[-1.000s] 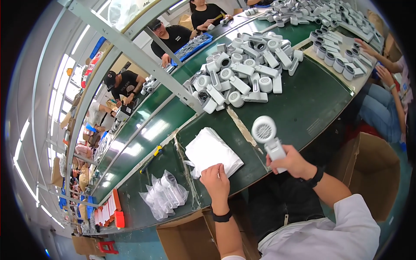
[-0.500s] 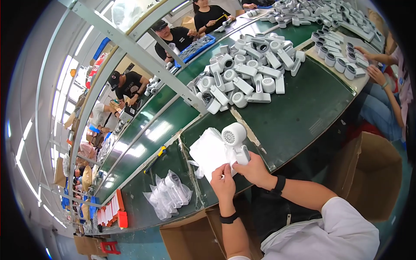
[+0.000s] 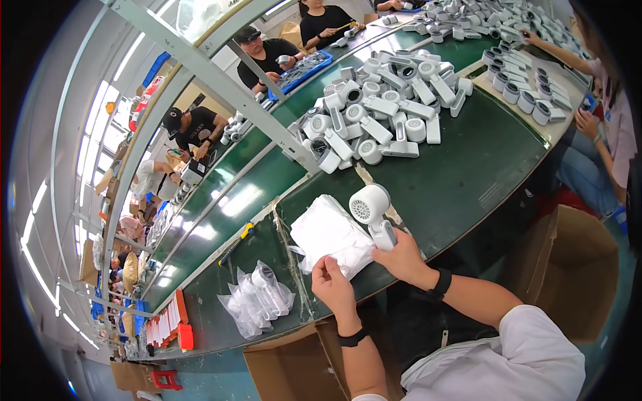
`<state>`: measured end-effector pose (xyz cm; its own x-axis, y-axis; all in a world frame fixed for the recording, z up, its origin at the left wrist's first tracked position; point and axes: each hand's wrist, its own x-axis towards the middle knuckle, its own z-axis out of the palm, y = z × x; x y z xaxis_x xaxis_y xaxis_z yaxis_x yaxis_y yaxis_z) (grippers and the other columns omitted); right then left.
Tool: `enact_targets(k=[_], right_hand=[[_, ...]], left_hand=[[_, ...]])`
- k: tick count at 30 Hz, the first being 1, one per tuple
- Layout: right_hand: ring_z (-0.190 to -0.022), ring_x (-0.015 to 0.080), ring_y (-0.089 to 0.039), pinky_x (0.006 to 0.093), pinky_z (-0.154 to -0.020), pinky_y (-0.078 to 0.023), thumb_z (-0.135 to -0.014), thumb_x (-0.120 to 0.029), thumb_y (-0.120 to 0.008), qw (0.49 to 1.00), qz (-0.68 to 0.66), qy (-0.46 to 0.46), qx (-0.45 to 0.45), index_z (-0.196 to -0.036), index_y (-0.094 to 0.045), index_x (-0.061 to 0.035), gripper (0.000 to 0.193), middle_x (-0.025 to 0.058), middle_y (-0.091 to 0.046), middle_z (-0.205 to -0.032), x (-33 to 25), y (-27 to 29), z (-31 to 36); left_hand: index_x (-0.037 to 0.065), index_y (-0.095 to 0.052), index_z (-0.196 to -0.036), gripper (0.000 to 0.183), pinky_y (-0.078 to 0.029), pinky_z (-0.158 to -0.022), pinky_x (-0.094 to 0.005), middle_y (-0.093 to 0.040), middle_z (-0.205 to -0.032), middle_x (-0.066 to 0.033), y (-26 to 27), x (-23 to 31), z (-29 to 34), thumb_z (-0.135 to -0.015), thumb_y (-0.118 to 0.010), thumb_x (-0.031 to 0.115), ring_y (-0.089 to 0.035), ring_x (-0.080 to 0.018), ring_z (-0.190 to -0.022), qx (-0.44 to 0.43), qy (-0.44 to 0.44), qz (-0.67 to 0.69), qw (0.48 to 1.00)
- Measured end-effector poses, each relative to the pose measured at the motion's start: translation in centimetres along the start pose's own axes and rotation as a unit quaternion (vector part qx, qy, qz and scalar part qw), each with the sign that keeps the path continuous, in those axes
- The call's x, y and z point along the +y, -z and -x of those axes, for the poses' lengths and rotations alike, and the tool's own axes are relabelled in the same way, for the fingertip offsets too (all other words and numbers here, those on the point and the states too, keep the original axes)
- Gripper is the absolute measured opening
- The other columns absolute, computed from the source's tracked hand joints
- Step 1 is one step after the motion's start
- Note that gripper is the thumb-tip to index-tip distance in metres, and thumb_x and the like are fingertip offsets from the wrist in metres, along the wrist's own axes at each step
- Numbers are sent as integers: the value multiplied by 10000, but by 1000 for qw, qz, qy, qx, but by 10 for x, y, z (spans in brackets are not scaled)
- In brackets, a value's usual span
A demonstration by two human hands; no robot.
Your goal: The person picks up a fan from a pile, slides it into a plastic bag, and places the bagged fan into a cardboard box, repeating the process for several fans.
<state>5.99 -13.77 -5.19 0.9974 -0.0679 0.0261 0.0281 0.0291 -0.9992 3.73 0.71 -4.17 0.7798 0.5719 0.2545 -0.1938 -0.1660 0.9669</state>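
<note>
My right hand (image 3: 400, 257) grips the handle of a white hair dryer (image 3: 372, 210), its round grille end up and facing me, right beside a stack of white plastic bags (image 3: 330, 233) on the green table. My left hand (image 3: 330, 285) pinches the near edge of the top bag. A large pile of white hair dryers (image 3: 381, 119) lies farther back on the table.
Several bagged dryers (image 3: 256, 301) lie at the left near a yellow-handled tool (image 3: 235, 243). Open cardboard boxes stand below the table edge at the front (image 3: 294, 364) and right (image 3: 580, 264). Other people work across the table (image 3: 266, 52) and at the right (image 3: 602, 127).
My right hand has brought the hair dryer from the right over to the bag stack. My left hand has shifted to the near edge of the bags.
</note>
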Motion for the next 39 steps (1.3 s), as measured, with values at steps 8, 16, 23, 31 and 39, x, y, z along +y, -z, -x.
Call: enact_targets(k=[8, 16, 23, 31, 39], right_hand=[[-793, 339, -650, 402, -724, -500, -739, -192, -682, 999, 32, 23, 0, -968, -603, 15, 319, 190, -657, -834, -10, 8, 2], [-782, 187, -640, 323, -746, -500, -774, -250, -760, 994, -17, 50, -92, -1047, -648, -1, 386, 106, -677, -848, -2, 45, 7], [-793, 144, -639, 294, -748, -501, -827, -248, -733, 905, 84, -11, -417, -1379, -463, -64, 642, 107, -703, -916, -45, 111, 6], [-789, 135, -611, 281, -734, -503, -899, -242, -665, 848, 98, -94, -513, -1558, -130, -138, 855, 75, -679, -981, -20, 85, -26], [-889, 110, -581, 265, -805, -489, -936, -249, -618, 844, 45, -104, -525, -1522, -304, -167, 670, 27, -618, -1099, -17, 67, -25]], left_hand=[[-29, -680, -947, 191, -391, -564, -216, -608, -759, 3, 9, -4, 1, -844, -719, 127, -488, -58, -638, -70, -5, -164, 984], [-53, -672, -998, 193, -390, -589, -189, -621, -774, 12, 3, 7, 7, -863, -690, 84, -504, -37, -658, -74, 38, -82, 993], [-50, -673, -1006, 211, -428, -602, -197, -654, -801, -17, 4, 12, 2, -846, -715, 80, -550, -52, -671, -90, 38, -86, 992], [-53, -682, -1028, 223, -458, -637, -211, -676, -840, -38, 17, 23, -2, -871, -703, 103, -583, -72, -712, -143, 81, -103, 981], [-22, -684, -1035, 166, -447, -626, -229, -654, -883, -20, 42, 13, -9, -909, -652, 81, -552, -87, -731, -162, -49, -157, 973]])
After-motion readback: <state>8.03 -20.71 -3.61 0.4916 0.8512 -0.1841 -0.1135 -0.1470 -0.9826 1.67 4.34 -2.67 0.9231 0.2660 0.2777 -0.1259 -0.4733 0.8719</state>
